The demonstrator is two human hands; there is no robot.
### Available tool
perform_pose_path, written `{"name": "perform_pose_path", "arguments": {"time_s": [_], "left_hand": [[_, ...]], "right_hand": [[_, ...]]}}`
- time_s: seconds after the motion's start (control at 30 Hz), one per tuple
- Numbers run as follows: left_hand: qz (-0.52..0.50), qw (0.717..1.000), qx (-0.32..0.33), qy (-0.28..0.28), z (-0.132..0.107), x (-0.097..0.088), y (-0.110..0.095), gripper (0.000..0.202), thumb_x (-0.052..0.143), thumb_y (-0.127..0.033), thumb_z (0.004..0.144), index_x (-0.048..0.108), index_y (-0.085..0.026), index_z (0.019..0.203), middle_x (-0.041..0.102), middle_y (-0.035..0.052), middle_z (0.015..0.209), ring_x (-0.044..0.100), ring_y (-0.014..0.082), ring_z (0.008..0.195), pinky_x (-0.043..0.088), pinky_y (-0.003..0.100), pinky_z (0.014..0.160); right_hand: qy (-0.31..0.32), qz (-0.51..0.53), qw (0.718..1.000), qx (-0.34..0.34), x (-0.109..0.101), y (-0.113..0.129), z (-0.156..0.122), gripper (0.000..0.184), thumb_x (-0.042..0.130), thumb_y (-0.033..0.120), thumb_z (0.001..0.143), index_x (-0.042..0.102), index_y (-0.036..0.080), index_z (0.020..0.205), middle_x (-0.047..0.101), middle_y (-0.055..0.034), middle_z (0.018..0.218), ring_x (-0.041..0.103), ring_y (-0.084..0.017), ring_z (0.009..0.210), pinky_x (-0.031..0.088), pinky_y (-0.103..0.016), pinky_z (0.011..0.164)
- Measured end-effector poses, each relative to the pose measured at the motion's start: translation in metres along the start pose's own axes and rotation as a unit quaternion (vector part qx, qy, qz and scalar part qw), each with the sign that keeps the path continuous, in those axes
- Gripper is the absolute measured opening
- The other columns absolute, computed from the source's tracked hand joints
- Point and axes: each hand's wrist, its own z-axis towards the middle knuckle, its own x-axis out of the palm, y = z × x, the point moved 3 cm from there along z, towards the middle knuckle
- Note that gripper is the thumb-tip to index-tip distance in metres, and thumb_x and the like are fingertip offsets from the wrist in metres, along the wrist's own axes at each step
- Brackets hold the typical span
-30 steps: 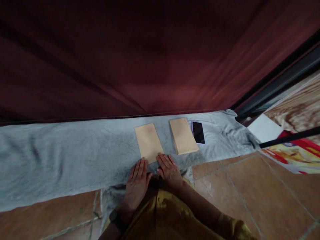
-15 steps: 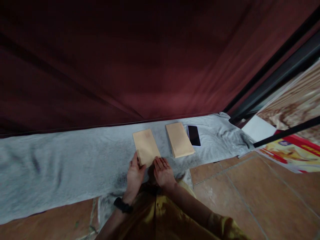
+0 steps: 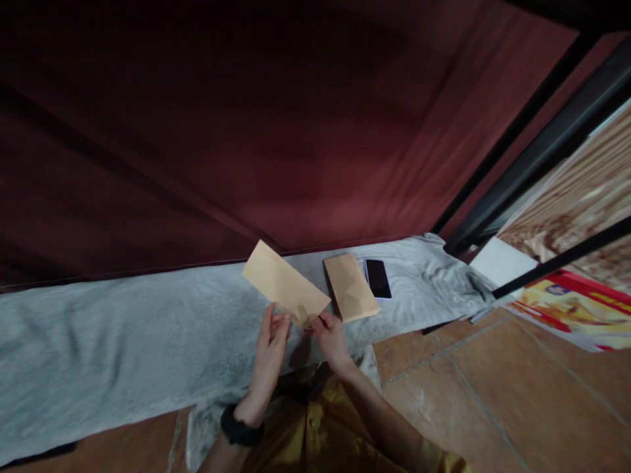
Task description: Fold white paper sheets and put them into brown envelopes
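Note:
My right hand (image 3: 329, 335) pinches the lower right corner of a flat tan paper envelope (image 3: 286, 281), which slants up to the left above the grey cloth. Just below the envelope's lower edge is my left hand (image 3: 271, 338), its thumb and fingers apart and not gripping it. To the right lies a stack of similar tan envelopes (image 3: 350, 287), thick at its near edge. A dark-screened phone (image 3: 378, 279) with a light rim rests beside that stack.
Grey cloth (image 3: 148, 341) covers the long narrow surface. A dark red curtain (image 3: 305, 157) hangs behind it. Black frame bars (image 3: 513, 144) and a red and yellow printed box (image 3: 576, 309) stand at the right, over tiled floor (image 3: 458, 394).
The envelope has been lifted and turned so its far end swings left. My left hand has let go of it, while my right hand has taken its corner. The view has shifted slightly.

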Motion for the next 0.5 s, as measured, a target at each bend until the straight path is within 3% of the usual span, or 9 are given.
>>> {"name": "perform_pose_path", "arguments": {"time_s": [0.07,0.17,0.3,0.5], "left_hand": [[-0.013,0.999,-0.043,0.003,-0.002,-0.006,0.009,0.060,0.075,-0.061,0.072,0.067,-0.019,0.115,0.071,0.0086,0.110,0.069,0.0203,0.096,0.058,0.028,0.072],[-0.010,0.994,-0.082,0.065,-0.005,-0.010,0.024,0.051,0.080,-0.059,0.065,0.068,-0.017,0.091,0.072,0.0059,0.092,0.069,0.0186,0.081,0.057,0.028,0.065],[0.010,0.993,-0.074,0.087,0.000,-0.018,0.031,0.047,0.082,-0.051,0.059,0.067,-0.017,0.087,0.073,0.0043,0.085,0.069,0.0171,0.070,0.052,0.025,0.055],[0.059,0.991,-0.060,0.105,0.024,-0.036,0.030,0.036,0.076,-0.043,0.059,0.063,-0.016,0.080,0.068,0.0003,0.065,0.058,0.0126,0.050,0.044,0.024,0.046]], "right_hand": [[0.001,0.135,0.989,0.065,0.005,-0.003,-0.004,0.034,0.076,0.053,0.078,0.066,0.021,0.077,0.066,0.0009,0.069,0.063,-0.015,0.063,0.059,-0.031,0.067],[0.000,0.227,0.967,0.114,0.013,-0.010,-0.015,0.042,0.088,0.050,0.065,0.060,0.020,0.068,0.060,0.0039,0.063,0.060,-0.013,0.060,0.060,-0.032,0.069],[0.008,0.260,0.954,0.152,0.018,-0.020,-0.022,0.041,0.092,0.044,0.061,0.059,0.020,0.068,0.063,0.0035,0.066,0.063,-0.014,0.063,0.061,-0.031,0.071],[-0.042,0.241,0.955,0.169,0.004,-0.029,-0.012,0.044,0.092,0.042,0.057,0.058,0.020,0.074,0.066,0.0021,0.069,0.069,-0.016,0.067,0.060,-0.028,0.065]]}}
